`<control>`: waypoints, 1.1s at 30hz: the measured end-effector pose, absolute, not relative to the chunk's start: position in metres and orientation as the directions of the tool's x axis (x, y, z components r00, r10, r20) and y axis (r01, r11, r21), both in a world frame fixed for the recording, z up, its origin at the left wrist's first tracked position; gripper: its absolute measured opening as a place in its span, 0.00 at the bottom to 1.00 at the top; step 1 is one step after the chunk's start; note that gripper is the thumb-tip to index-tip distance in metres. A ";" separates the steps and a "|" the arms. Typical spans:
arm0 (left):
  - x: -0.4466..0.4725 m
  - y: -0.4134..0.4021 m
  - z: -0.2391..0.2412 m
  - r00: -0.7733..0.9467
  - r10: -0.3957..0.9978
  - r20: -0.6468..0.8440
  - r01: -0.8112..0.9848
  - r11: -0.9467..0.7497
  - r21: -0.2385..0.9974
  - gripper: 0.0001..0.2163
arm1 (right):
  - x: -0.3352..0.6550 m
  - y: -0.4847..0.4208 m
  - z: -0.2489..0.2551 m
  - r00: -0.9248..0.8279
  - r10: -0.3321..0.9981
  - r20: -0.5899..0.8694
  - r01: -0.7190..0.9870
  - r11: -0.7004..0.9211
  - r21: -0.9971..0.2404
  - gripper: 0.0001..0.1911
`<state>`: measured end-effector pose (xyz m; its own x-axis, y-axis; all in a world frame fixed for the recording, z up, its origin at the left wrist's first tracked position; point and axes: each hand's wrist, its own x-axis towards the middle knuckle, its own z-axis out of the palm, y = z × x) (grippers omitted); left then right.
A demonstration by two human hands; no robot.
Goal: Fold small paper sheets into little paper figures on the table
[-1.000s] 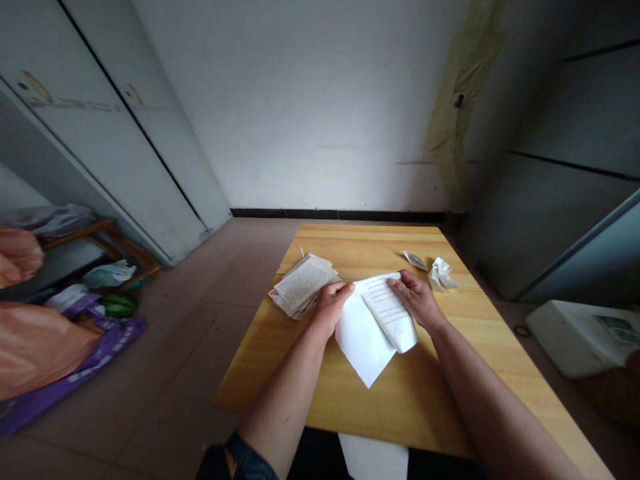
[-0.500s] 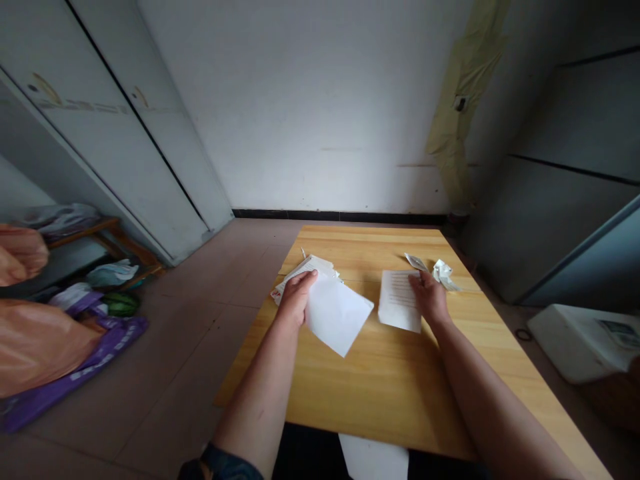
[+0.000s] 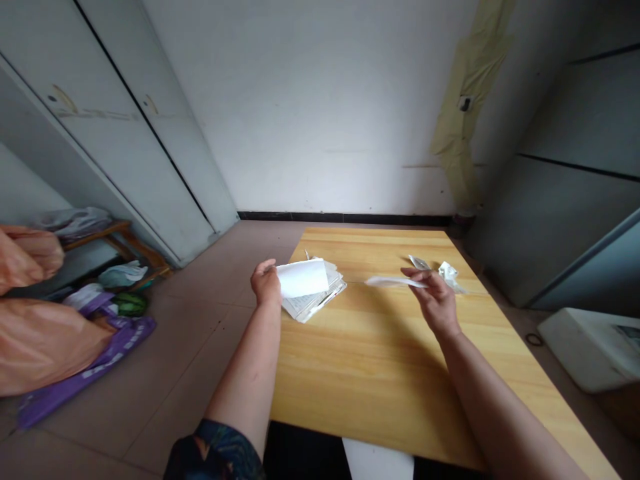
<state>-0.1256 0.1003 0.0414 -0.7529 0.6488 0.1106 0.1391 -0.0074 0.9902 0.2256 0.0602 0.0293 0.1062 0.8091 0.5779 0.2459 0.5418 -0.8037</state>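
Just left of the frame's centre, the left hand [image 3: 266, 283] has its fingers closed on the left edge of a white sheet [image 3: 303, 278], held low over a stack of printed papers [image 3: 314, 299] that lies near the left edge of the wooden table [image 3: 360, 373]. Right of centre, the right hand [image 3: 435, 301] pinches a second sheet [image 3: 394, 282] between thumb and fingertips; it is lifted clear of the table and seen almost edge-on. Between and below the two hands the tabletop is bare wood down to its near edge, where a white paper [image 3: 377, 460] shows at the bottom of the frame. Above the right hand, toward the far right corner of the table, lie a crumpled paper [image 3: 449, 272] and a small scrap [image 3: 417, 261]. At the left of the frame, on the floor, sit orange plastic bags [image 3: 40, 340] on a purple bag [image 3: 83, 377]; what is inside them cannot be told. A white box [image 3: 587, 347] stands at the right edge.
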 end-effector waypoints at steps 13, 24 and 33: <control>-0.122 0.096 0.024 -0.603 0.785 0.140 0.526 0.259 0.810 0.14 | 0.198 0.053 0.011 -0.637 0.678 0.366 0.639 0.730 -0.241 0.09; -0.109 0.071 0.049 -0.425 0.902 0.076 0.838 0.360 0.409 0.24 | 0.208 0.057 0.006 -0.612 0.718 0.331 0.594 0.694 -0.407 0.12; -0.091 0.041 0.081 -0.435 0.871 0.230 0.894 0.387 0.226 0.18 | 0.214 0.053 0.019 -0.561 0.798 0.220 0.611 0.578 -0.541 0.14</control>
